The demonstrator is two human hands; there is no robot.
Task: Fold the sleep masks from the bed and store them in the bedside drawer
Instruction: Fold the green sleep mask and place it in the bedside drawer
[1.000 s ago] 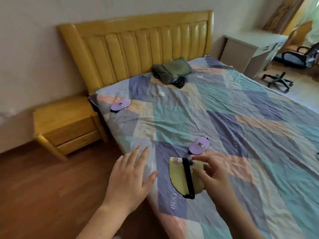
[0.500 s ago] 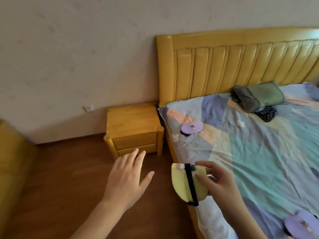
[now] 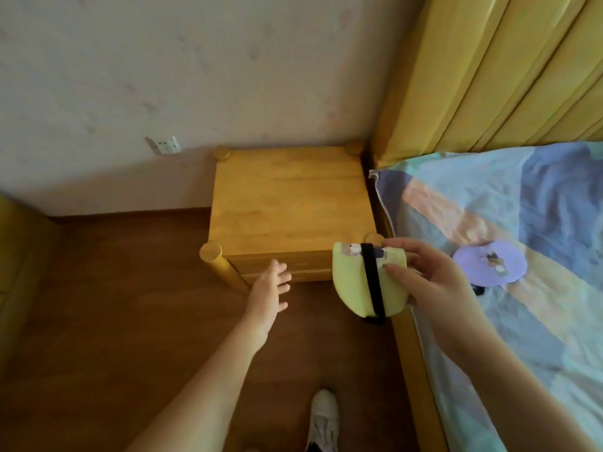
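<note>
Since the earlier frames the view has been swung away from the bed and brought close over the nightstand, and the folded pale-yellow fabric sleep mask with its black elastic strap (image 3: pixel 365 282) has been carried off the quilt to the bed's edge. It is now held in the air in front of the yellow wooden bedside cabinet (image 3: pixel 287 203), just beside its right front corner post. The mask is pinched by the right hand (image 3: pixel 434 282), thumb on top and fingers closed against its folded face.

The left hand (image 3: pixel 269 288) is spread wide and empty, fingers reaching toward the closed upper drawer front (image 3: pixel 280 261); whether it is touched yet cannot be told. The storing step appears to be in hand: the drawer must next be pulled out by the free hand before the mask can be dropped in.

A second, lilac round folded sleep mask (image 3: pixel 489 262) lies on the patchwork pastel quilt (image 3: pixel 538 207), waiting to be stored.
</note>
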